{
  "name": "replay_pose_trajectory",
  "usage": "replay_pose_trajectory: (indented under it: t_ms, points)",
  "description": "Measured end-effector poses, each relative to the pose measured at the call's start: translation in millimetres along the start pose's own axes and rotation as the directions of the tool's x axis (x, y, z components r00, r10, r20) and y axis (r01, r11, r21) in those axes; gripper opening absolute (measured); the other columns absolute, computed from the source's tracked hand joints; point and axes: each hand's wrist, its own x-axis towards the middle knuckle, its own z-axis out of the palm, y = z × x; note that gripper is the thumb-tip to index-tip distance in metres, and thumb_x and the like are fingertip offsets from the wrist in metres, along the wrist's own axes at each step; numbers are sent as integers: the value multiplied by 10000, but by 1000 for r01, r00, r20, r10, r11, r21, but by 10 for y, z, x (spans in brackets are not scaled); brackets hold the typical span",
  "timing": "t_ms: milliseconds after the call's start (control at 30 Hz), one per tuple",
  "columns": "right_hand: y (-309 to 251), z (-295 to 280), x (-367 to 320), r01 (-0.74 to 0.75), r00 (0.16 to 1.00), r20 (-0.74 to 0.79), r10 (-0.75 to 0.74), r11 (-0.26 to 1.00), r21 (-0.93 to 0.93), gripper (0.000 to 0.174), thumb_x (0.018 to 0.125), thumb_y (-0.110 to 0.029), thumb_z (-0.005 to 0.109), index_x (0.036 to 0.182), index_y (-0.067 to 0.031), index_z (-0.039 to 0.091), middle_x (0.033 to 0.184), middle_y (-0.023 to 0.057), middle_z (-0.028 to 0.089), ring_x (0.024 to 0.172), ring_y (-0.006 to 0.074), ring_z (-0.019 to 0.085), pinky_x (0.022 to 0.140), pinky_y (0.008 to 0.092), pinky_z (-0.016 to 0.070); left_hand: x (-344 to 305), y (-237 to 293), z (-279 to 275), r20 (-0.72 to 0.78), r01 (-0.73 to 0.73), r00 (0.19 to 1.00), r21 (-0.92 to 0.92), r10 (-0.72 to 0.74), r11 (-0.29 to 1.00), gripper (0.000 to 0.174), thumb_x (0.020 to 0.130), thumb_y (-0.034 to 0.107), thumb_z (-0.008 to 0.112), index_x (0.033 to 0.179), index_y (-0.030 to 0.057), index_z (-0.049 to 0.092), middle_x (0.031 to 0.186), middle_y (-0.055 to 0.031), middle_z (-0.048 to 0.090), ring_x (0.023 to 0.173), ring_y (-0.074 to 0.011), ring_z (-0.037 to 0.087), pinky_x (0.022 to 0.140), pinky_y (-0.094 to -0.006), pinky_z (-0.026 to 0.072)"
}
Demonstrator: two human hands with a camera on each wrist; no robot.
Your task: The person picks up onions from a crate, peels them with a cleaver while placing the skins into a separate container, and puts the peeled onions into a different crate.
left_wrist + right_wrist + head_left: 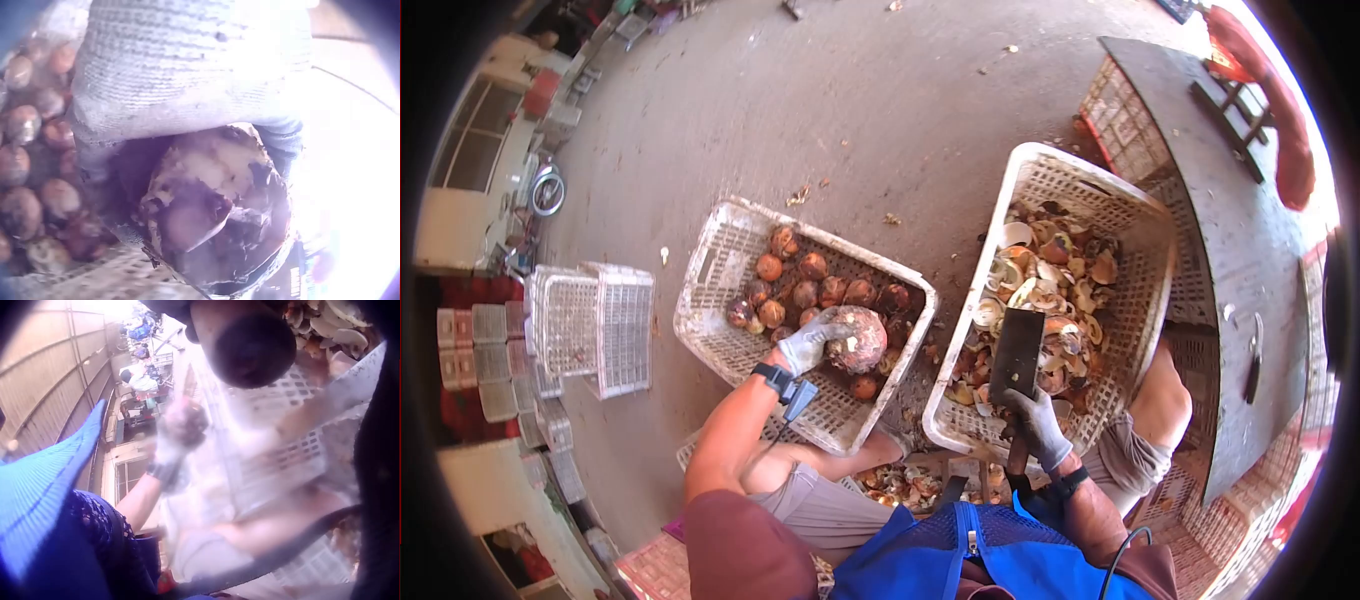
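In the head view my gloved left hand [808, 346] grips a large round coconut [860, 341] over the left crate [700, 285]. The left wrist view shows the coconut's rough surface [212, 206], with pale patches and dark torn flakes, below the glove. Smaller reddish-brown balls [805, 293] lie in that crate. My gloved right hand [1041, 427] holds a cleaver by its handle, the broad dark blade [1017, 350] pointing away over the right crate [1012, 190]. In the right wrist view, the round handle end [256, 353] shows close to the camera.
Shell pieces with pale insides [1040, 280] fill much of the right crate. More scraps [905, 484] lie low between the legs. A dark tabletop [1250, 260] on the right bears a curved knife [1255, 360]. Stacked white crates [590, 325] stand at left.
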Motion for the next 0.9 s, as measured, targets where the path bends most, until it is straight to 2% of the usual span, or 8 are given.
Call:
replay_pose_trajectory:
  t_ms: [100, 167, 367, 500, 533, 633, 800, 900]
  points:
    - [-86, 63, -143, 88, 993, 83, -88, 996, 5, 189, 882, -200, 645, 970, -42, 593, 661, 1, 507, 499, 100, 465, 451, 277, 456, -493, 861, 893, 38, -137, 990, 74, 134, 988, 585, 771, 193, 765, 1273, 35, 510, 1209, -62, 597, 1111, -155, 563, 972, -324, 470]
    - [-73, 74, -187, 129, 980, 142, -137, 989, 65, 214, 886, -234, 655, 969, -45, 600, 692, 7, 521, 503, 104, 473, 456, 279, 457, -538, 892, 1203, 126, -217, 972, 147, 199, 965, 785, 660, 317, 842, 1313, 42, 502, 1237, -74, 594, 1147, -186, 563, 998, -340, 463]
    - [-99, 53, -707, 13, 893, 415, -173, 933, 361, 419, 946, -496, 548, 1029, -87, 581, 680, 4, 546, 461, 107, 479, 453, 243, 449, -606, 543, 2413, 274, -412, 900, 280, 340, 867, 838, 613, 160, 906, 1314, 42, 461, 1239, -49, 566, 1146, -163, 536, 1014, -328, 438]
    - [86, -244, -758, 116, 885, 340, -319, 856, 503, 375, 977, -493, 473, 1024, -133, 566, 642, -21, 540, 458, 112, 477, 483, 261, 450, -604, 344, 2766, 428, -735, 596, 632, 679, 246, 907, 613, 218, 910, 1358, 29, 429, 1313, -106, 517, 1184, -214, 525, 1016, -355, 447]
    - [92, -321, -748, 192, 871, 304, -385, 839, 510, 389, 965, -511, 481, 1019, -134, 562, 654, -14, 555, 459, 118, 485, 466, 245, 439, -669, 335, 2842, 435, -725, 591, 655, 679, 211, 903, 647, 215, 890, 1382, 23, 403, 1355, -126, 484, 1231, -238, 494, 1033, -365, 436]
    - [-252, -364, -1154, 489, 855, 20, -519, 818, 303, 397, 915, -470, 614, 1007, -86, 572, 684, -22, 550, 512, 83, 499, 459, 233, 430, -834, 79, 3136, 162, -560, 827, 299, 538, 772, 947, 685, 181, 872, 1431, 10, 314, 1374, -116, 465, 1242, -231, 486, 1047, -372, 424]
    - [-161, -279, -1391, 709, 705, -79, -705, 703, 46, 361, 876, -241, 707, 1132, -6, 610, 841, 11, 641, 667, 57, 548, 576, 220, 467, -1094, -55, 3448, 169, -568, 790, -158, 589, 808, 844, 808, 348, 771, 1450, 45, 315, 1390, -128, 458, 1272, -254, 466, 1093, -404, 369]
    - [-111, -232, -1672, 882, 426, 12, -905, 412, -229, 373, 869, -100, 684, 1212, 6, 581, 990, 157, 698, 856, 119, 649, 739, 286, 521, -1137, -106, 3340, 195, -457, 792, -441, 579, 773, 776, 818, 306, 763, 1424, 38, 359, 1390, -113, 468, 1275, -261, 463, 1099, -402, 360]
